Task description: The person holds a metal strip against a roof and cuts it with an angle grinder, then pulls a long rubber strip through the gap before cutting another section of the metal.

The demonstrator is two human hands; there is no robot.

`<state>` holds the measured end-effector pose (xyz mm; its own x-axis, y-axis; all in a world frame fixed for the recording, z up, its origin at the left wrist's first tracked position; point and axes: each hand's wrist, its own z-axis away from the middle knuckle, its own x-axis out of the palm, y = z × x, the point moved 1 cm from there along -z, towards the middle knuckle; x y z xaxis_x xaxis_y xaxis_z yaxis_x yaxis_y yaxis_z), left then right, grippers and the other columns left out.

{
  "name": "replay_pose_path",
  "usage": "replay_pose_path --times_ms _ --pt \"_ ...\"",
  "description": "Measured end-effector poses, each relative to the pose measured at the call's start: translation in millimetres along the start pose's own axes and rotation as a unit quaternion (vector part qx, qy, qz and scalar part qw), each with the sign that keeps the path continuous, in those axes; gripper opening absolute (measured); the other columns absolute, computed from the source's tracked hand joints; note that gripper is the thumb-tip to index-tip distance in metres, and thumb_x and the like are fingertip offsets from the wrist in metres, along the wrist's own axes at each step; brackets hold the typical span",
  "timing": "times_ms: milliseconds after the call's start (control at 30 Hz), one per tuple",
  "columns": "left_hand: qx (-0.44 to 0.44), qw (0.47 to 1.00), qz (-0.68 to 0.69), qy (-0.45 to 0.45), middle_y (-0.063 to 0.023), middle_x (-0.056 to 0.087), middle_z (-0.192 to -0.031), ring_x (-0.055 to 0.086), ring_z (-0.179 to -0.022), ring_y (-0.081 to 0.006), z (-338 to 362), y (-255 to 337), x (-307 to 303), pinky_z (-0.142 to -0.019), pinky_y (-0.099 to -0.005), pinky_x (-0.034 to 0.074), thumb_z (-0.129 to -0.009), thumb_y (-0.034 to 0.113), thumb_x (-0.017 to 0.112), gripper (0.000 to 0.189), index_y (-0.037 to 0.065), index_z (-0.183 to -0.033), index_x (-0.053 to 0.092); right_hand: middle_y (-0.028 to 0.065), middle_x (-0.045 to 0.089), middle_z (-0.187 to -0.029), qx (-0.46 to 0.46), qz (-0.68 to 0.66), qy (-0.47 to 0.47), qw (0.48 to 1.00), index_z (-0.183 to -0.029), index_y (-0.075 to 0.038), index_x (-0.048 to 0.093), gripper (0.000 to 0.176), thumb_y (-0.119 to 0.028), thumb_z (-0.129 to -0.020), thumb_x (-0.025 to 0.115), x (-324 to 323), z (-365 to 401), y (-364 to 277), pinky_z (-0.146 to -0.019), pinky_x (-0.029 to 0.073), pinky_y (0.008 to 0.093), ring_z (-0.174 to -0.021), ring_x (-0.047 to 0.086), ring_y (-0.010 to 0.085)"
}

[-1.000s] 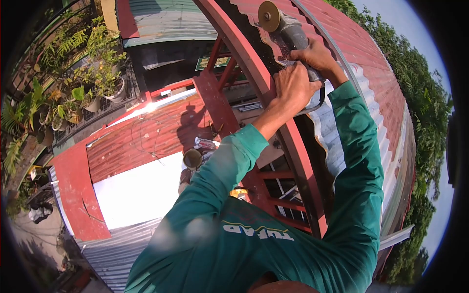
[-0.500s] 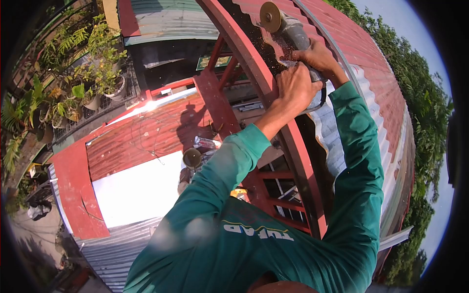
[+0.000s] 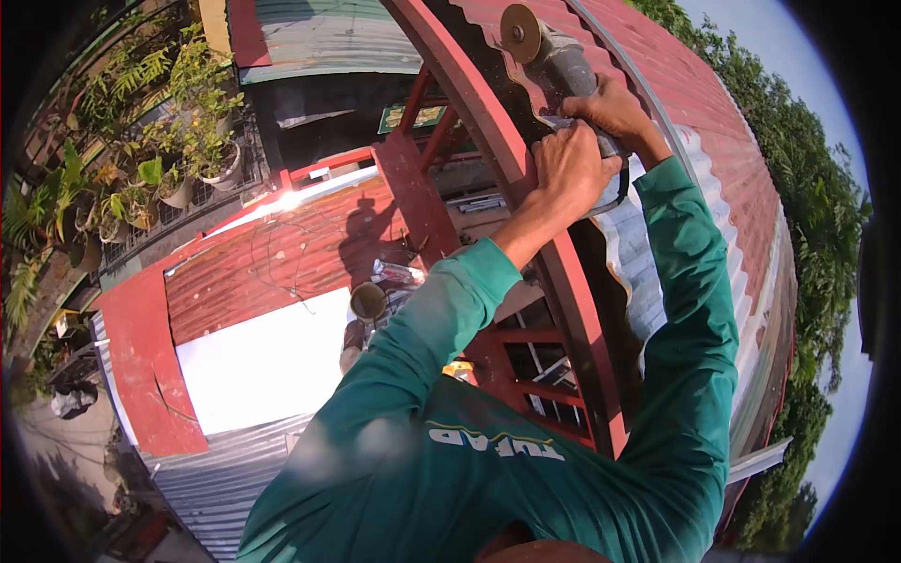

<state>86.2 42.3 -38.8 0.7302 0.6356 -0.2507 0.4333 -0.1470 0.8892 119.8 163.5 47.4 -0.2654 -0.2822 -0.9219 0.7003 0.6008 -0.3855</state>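
Observation:
Both hands are closed around an angle grinder, held at the wavy cut edge of a red corrugated roof sheet. Its round brown disc points up and left, over the sheet's edge. My right hand grips the grey body, thumb along the side. Closer to me, my left hand wraps the rear part, its fingers partly hidden. A red steel beam runs just left of my left hand, with a dark gap between beam and roof sheet.
Below left lies a lower roof of rusty red sheets, a white panel and grey corrugated metal. A round container and a plastic-wrapped item rest there. Potted plants line a rack; trees stand right.
The orange sparks by the grinder and the sheet's edge have mostly gone. The grinder and both hands have hardly moved.

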Motion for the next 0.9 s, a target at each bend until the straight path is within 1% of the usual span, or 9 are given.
replay_pose_path --times_ms 100,200,267,367,600,667,833,900 --pt "0.001 1.0 0.004 0.001 -0.0331 0.071 -0.092 0.071 -0.09 -0.047 0.5 -0.6 3.3 -0.082 -0.053 0.055 -0.077 0.031 0.086 0.049 -0.01 -0.095 0.067 0.0162 0.073 -0.108 -0.02 0.011 -0.001 1.0 -0.119 0.005 0.066 0.065 -0.033 -0.068 0.082 -1.3 -3.7 3.6 -0.092 0.051 0.0368 -0.097 0.069 0.0263" --pt "-0.001 1.0 0.003 0.008 -0.0329 0.071 -0.092 0.071 -0.091 -0.0469 3.6 2.3 4.2 -0.082 -0.0532 0.055 -0.077 0.032 0.085 0.049 -0.01 -0.095 0.068 0.0175 0.073 -0.109 -0.011 0.007 -0.008 1.0 -0.12 0.004 0.066 0.067 -0.035 -0.067 0.082 -2.7 4.2 -0.7 -0.093 0.051 0.0383 -0.098 0.069 0.029" --pt "-0.001 1.0 0.006 0.002 -0.0328 0.071 -0.092 0.071 -0.091 -0.0468 4.5 2.3 5.0 -0.083 -0.0532 0.055 -0.077 0.031 0.085 0.049 -0.01 -0.095 0.068 0.0186 0.073 -0.109 0.003 0.032 0.008 0.999 -0.119 0.003 0.067 0.067 -0.036 -0.066 0.083 -2.8 9.0 -5.5 -0.094 0.051 0.0396 -0.1 0.07 0.0312" --pt "0.003 1.0 0.005 0.006 -0.0325 0.071 -0.092 0.071 -0.091 -0.0468 5.7 0.2 6.5 -0.083 -0.053 0.055 -0.077 0.031 0.085 0.049 -0.01 -0.096 0.068 0.019 0.073 -0.109 0.003 0.05 0.009 0.999 -0.119 0.002 0.068 0.068 -0.037 -0.066 0.083 -3.4 12.1 -7.9 -0.094 0.051 0.0405 -0.101 0.07 0.032" --pt "0.005 1.0 0.011 0.005 -0.0325 0.071 -0.091 0.071 -0.091 -0.0467 5.7 0.9 8.2 -0.083 -0.0528 0.055 -0.076 0.031 0.086 0.048 -0.009 -0.095 0.069 0.0192 0.073 -0.109 -0.001 0.066 0.017 0.998 -0.118 0.002 0.069 0.067 -0.039 -0.066 0.082 -3.4 8.6 0.5 -0.093 0.051 0.0403 -0.101 0.07 0.0318" --pt "0.006 1.0 0.012 0.006 -0.0326 0.071 -0.091 0.071 -0.09 -0.0467 8.1 1.9 8.7 -0.083 -0.0528 0.055 -0.076 0.031 0.086 0.048 -0.009 -0.094 0.069 0.0195 0.074 -0.108 -0.009 0.043 0.016 0.999 -0.116 0.003 0.069 0.067 -0.039 -0.066 0.082 -2.1 12.5 0.7 -0.092 0.051 0.0401 -0.1 0.07 0.0322" --pt "0.001 1.0 -0.003 -0.004 -0.0327 0.071 -0.091 0.071 -0.09 -0.0468 8.1 3.4 8.8 -0.083 -0.0529 0.055 -0.076 0.032 0.086 0.047 -0.009 -0.092 0.069 0.0195 0.074 -0.107 0.001 0.053 0.019 0.998 -0.117 0.003 0.069 0.068 -0.04 -0.066 0.083 -2.2 12.4 2.8 -0.092 0.051 0.0395 -0.1 0.07 0.0316" --pt "0.001 1.0 -0.004 0.007 -0.0326 0.071 -0.091 0.071 -0.09 -0.0467 9.0 3.4 9.4 -0.083 -0.0527 0.056 -0.076 0.032 0.086 0.047 -0.009 -0.092 0.069 0.0195 0.074 -0.107 0.0 0.059 0.02 0.998 -0.117 0.003 0.069 0.069 -0.04 -0.066 0.083 -2.3 13.8 2.0 -0.092 0.051 0.0392 -0.1 0.07 0.0312"
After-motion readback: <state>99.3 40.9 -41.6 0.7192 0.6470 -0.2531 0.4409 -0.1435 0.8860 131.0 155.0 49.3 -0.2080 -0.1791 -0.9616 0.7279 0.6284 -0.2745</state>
